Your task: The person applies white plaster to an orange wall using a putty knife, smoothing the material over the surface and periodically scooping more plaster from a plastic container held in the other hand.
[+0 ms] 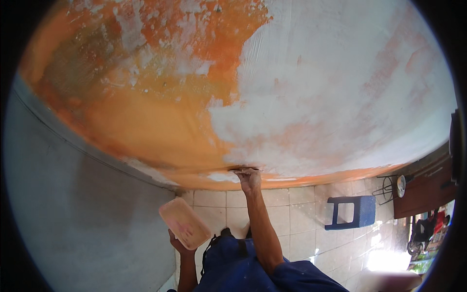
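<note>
My right hand (250,180), whitened with dust or filler, grips a putty knife (237,170). Its thin dark blade lies edge-on against the low part of the wall (163,124); the handle is hidden in my fingers. White filler covers the wall's right side, while bare orange paint with rough white patches shows on the left. A smear of white filler sits just left of my wrist. Lower left, my left hand (176,242) holds a pale pink rectangular plastic tub (169,208) by its side, tilted, with pinkish stains inside.
A grey side wall (73,194) closes off the left. On the tiled floor (301,207) to the right stands a blue plastic stool (365,212). Beyond it are a dark metal stand (385,190), a brown wooden panel (423,192) and a bright doorway with a motorbike (416,241) and a person outside.
</note>
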Tool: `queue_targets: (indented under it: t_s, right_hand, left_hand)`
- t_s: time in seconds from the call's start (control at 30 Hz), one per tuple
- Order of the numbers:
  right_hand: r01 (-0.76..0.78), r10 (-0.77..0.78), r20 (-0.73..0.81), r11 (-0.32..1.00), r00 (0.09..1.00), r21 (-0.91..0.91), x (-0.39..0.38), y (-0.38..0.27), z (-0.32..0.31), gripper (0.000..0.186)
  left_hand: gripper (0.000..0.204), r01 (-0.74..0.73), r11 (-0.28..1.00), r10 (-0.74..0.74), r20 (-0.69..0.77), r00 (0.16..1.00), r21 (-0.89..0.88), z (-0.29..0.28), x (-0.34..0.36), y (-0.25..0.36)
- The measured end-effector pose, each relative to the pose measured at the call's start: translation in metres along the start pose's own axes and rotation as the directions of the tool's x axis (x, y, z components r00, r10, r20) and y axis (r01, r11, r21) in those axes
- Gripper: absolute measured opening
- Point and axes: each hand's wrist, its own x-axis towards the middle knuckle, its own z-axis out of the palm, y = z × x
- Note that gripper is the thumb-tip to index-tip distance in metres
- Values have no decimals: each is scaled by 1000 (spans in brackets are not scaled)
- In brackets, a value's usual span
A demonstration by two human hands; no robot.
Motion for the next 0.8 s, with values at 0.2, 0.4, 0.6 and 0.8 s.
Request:
queue_targets:
  t_s: [0.2, 0.4, 0.6, 0.8]
  right_hand:
    - [-28, 28, 131, 1000, 991, -4, 0, 18, -33, 17]
    - [-52, 45, 92, 996, 995, 73, -38, 7, -45, 37]
    - [0, -1, -152, 1000, 988, -3, -60, 7, -56, 36]
    - [-23, 23, -488, 1000, 873, 6, -35, 31, -71, 27]
  left_hand:
    - [57, 60, 926, -73, -20, 997, -374, -14, -27, 13]
    - [56, -38, 986, 44, -36, 998, 161, -27, -57, 19]
    - [58, 122, 992, -119, 62, 991, -45, -45, -62, 12]
    - [57, 67, 996, -69, 34, 997, 57, -57, -55, -2]
